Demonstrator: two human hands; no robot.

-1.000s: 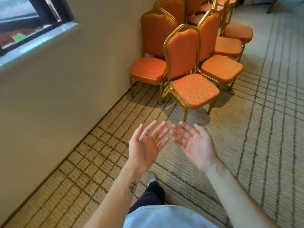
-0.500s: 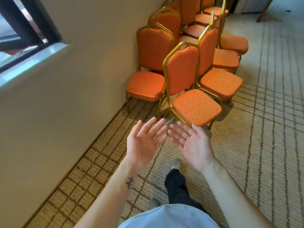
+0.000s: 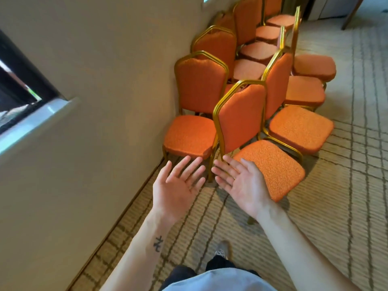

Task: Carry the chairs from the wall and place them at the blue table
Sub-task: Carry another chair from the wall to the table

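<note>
Orange chairs [image 3: 256, 50]: gold-framed and padded, packed in rows along the wall [image 3: 105, 70]; none is lifted.
Nearest chair [image 3: 270, 164]: at the front of the cluster on the carpet [image 3: 346, 206], just beside the wall-side chair [image 3: 189, 137], seat turned toward the room.
Left hand [image 3: 176, 185]: palm up, fingers straight and spread, empty, in front of the gap between the two front chairs.
Right hand [image 3: 243, 185]: also flat and empty; its fingertips lie near the foot of the nearest chair's back frame, though contact is hard to judge and they are probably just short of it.
Hands as a pair: close side by side, gripping nothing.
Blue table: not in view, so how many chairs already stand there cannot be told.
Done: the person stands within reach of the cluster.
Left for this chair: take hold, lift, carry it off and set it at the table.
Left overall: many chairs remain by the wall, so the job looks far from finished.
</note>
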